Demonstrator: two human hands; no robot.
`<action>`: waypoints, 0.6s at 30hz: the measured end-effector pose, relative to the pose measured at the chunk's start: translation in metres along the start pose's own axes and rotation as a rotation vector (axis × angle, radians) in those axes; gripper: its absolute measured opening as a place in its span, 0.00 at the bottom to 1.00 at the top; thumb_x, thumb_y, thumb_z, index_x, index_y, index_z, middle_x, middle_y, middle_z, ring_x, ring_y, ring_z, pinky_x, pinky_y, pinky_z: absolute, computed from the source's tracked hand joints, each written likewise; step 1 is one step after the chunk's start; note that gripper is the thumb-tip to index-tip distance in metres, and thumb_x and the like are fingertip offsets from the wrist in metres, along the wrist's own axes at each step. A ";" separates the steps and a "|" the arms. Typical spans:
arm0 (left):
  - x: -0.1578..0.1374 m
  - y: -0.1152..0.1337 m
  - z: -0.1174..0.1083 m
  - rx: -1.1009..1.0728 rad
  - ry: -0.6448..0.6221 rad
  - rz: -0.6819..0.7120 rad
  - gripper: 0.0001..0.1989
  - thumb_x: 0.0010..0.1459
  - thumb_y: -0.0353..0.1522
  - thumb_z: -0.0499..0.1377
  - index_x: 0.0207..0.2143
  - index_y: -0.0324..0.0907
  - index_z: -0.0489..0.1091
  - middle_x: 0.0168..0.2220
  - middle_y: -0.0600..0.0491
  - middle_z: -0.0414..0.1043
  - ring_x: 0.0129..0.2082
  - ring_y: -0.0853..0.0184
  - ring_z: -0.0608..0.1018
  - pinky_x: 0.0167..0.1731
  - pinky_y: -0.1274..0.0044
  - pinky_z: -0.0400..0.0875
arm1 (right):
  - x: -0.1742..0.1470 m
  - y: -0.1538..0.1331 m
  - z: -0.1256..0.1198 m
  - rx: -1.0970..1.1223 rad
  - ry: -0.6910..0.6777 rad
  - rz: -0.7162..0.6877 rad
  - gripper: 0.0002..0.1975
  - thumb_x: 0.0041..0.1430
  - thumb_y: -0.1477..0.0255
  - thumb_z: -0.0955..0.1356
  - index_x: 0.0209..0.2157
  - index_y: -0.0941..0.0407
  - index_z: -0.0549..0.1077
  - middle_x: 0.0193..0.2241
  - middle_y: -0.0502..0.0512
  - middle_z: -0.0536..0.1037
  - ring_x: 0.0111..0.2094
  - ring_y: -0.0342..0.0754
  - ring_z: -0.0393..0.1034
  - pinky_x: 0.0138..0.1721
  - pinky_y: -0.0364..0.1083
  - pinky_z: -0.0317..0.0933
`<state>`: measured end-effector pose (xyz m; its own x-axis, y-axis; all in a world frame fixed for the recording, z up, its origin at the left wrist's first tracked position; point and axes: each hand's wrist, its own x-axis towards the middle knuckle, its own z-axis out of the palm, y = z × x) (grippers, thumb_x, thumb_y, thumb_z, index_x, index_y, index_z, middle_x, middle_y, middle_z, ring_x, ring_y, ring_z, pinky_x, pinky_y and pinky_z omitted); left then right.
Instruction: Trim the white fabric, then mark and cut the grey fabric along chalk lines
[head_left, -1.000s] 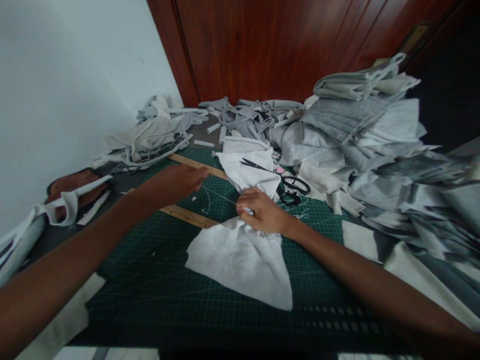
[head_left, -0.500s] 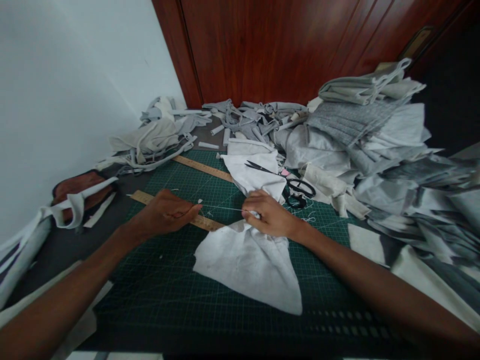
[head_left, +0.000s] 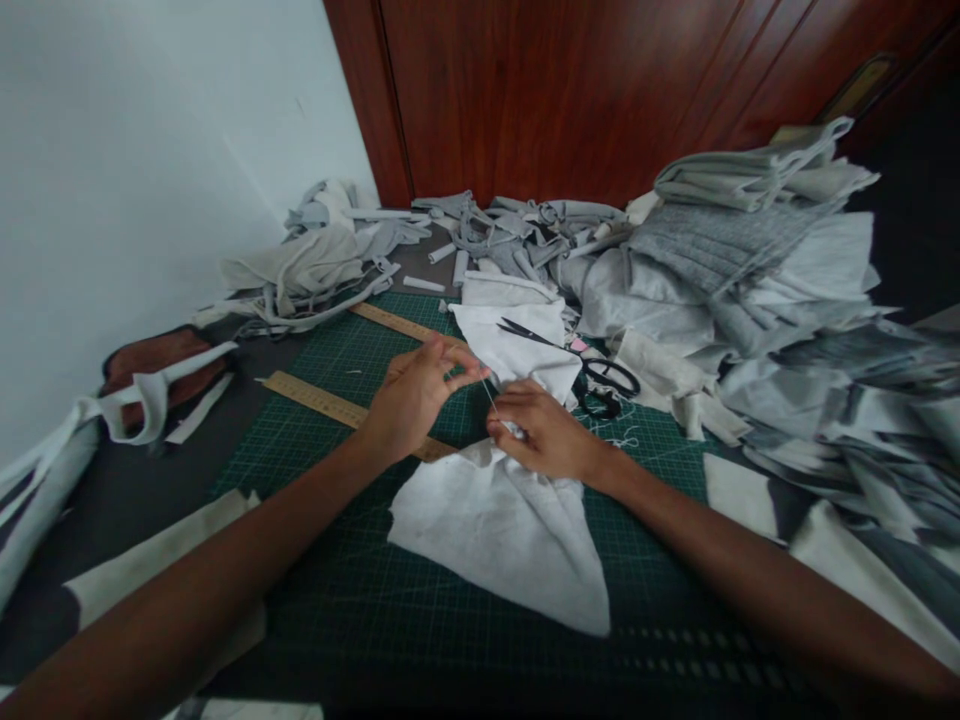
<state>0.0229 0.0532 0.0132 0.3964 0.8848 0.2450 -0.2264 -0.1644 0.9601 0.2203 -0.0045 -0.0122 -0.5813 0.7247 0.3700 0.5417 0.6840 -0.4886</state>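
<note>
Green gridded mat point(head_left: 337, 570) under white cloth point(head_left: 510, 540), door point(head_left: 585, 100) behind

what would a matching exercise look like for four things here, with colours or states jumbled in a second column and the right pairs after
1. scissors
2. cutting mat
3. left hand
4. right hand

A. clutching bunched white cloth
B. black-handled
C. pinching a thin thread at its fingertips
D. green, with grid lines

Right pairs: 1-B, 2-D, 3-C, 4-A
</note>
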 end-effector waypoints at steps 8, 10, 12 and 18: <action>0.003 -0.006 0.002 0.065 -0.137 -0.202 0.28 0.68 0.54 0.55 0.26 0.42 0.65 0.31 0.52 0.67 0.27 0.70 0.67 0.20 0.80 0.60 | -0.001 0.004 0.001 -0.007 -0.012 0.007 0.16 0.73 0.66 0.59 0.30 0.53 0.69 0.30 0.53 0.76 0.37 0.51 0.67 0.45 0.52 0.57; 0.000 -0.009 0.001 0.154 -0.199 -0.192 0.27 0.68 0.53 0.56 0.27 0.41 0.71 0.32 0.51 0.69 0.26 0.70 0.67 0.19 0.79 0.57 | -0.001 0.005 0.001 -0.003 0.000 -0.001 0.15 0.73 0.67 0.60 0.31 0.53 0.70 0.31 0.54 0.77 0.37 0.51 0.69 0.46 0.52 0.57; -0.002 -0.008 0.002 0.269 -0.272 -0.156 0.26 0.71 0.51 0.54 0.30 0.41 0.75 0.34 0.50 0.72 0.26 0.70 0.69 0.20 0.78 0.60 | -0.001 0.005 0.002 0.012 0.020 0.001 0.13 0.72 0.68 0.60 0.34 0.54 0.72 0.34 0.55 0.79 0.39 0.51 0.70 0.48 0.53 0.58; -0.008 -0.002 0.014 0.958 -0.311 0.317 0.20 0.75 0.35 0.48 0.33 0.40 0.75 0.38 0.48 0.77 0.41 0.62 0.79 0.47 0.70 0.75 | -0.001 -0.001 0.009 -0.113 0.091 0.135 0.09 0.67 0.69 0.64 0.34 0.55 0.73 0.36 0.58 0.78 0.41 0.54 0.69 0.49 0.54 0.58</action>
<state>0.0328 0.0403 0.0116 0.6835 0.6128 0.3967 0.3838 -0.7639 0.5188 0.2148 -0.0069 -0.0193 -0.4438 0.8118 0.3795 0.6792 0.5810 -0.4485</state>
